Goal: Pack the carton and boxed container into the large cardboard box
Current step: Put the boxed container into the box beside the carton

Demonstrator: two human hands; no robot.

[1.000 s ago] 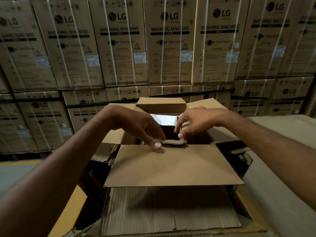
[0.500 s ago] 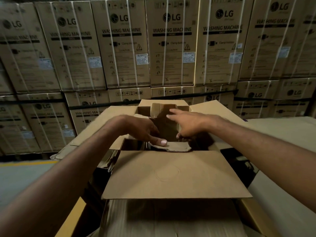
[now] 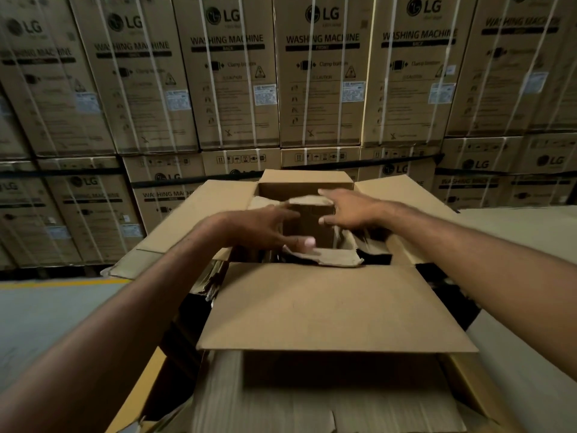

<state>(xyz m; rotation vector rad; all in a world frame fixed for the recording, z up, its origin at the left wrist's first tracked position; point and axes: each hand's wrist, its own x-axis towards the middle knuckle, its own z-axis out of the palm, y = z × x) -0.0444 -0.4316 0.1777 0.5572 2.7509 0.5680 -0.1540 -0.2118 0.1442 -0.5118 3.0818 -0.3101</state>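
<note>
The bare left forearm (image 3: pixel 140 307) and bare right forearm (image 3: pixel 468 251) stretch forward, converging. The bare left hand (image 3: pixel 265 226) is palm-down, fingers spread and blurred. The bare right hand (image 3: pixel 349 210) faces it, fingers straight, thumb apart.

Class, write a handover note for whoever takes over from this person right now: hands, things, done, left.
Left hand: open, thumb by the near flap of the small carton.
Right hand: open, fingers at its far flap.
The small carton sits inside the large cardboard box; both have flaps open.
Done: carton in.
Left: fold its flaps, find the boxed container (not identifiable here), pack it, close the large cardboard box.
</note>
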